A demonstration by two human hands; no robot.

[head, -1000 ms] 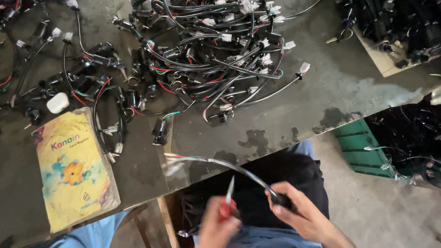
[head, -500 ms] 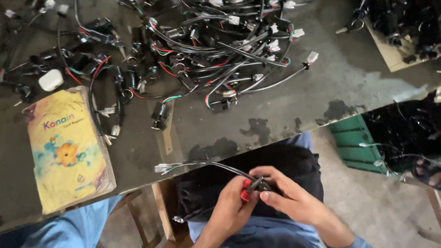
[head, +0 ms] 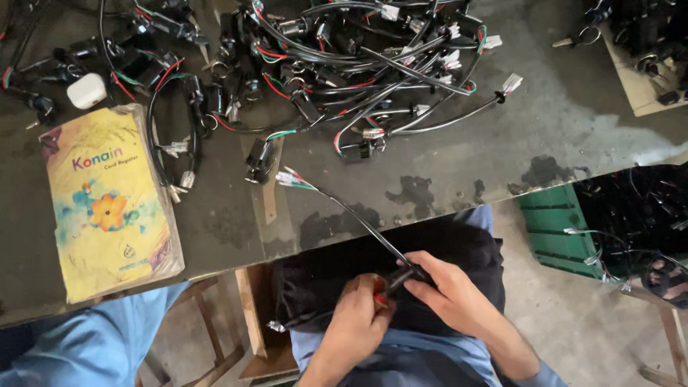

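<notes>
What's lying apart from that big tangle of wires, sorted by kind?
Yellow booklet: 1
White case: 1
Green crate: 1
Black cable held in right hand: 1
Red-handled tool in left hand: 1
Total: 5

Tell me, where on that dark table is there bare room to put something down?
The widest bare stretch of the table lies right of the wire pile, up to the cardboard piece. A smaller patch sits between the yellow booklet and the sleeved cable, along the near edge. The top left is crowded with wires and a white case.
</notes>
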